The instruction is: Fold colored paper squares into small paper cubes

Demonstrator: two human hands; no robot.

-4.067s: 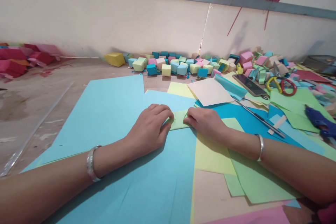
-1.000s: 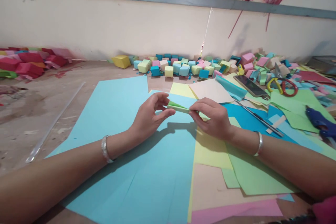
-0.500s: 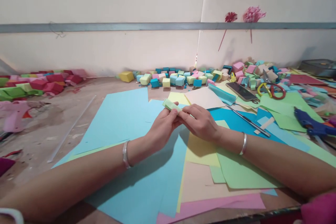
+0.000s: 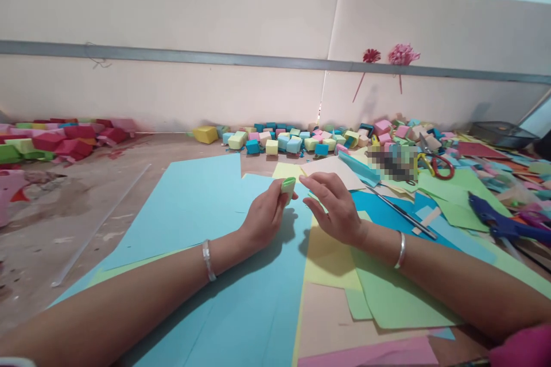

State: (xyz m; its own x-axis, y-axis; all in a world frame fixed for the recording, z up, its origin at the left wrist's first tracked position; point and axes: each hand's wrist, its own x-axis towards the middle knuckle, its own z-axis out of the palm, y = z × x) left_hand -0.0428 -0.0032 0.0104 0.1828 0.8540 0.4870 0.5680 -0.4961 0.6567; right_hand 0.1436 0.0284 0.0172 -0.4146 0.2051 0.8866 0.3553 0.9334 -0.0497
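Observation:
A small folded piece of light green paper (image 4: pixel 288 186) stands upright in my left hand (image 4: pixel 266 213), pinched between thumb and fingers. Part of the paper is hidden by the fingers. Just to the right of it, my right hand (image 4: pixel 333 206) is apart from the paper, its thumb and fingers spread with nothing seen between them. Both hands are raised over large light blue paper sheets (image 4: pixel 189 200). Beneath my right hand lie a yellow sheet (image 4: pixel 329 258) and a green sheet (image 4: pixel 400 292).
Folded paper boxes (image 4: pixel 271 147) line the wall, with a red and green pile (image 4: pixel 75 149) at the left. On the right lie a pen (image 4: pixel 402 213), scissors (image 4: pixel 443 166) and a blue glue gun (image 4: pixel 495 215). A pink glue gun (image 4: pixel 9 192) sits at the left edge.
My right hand has let go of the green paper and moved slightly right, opening. My left hand has turned the paper from lying slanted to upright. The camera view has tilted a little.

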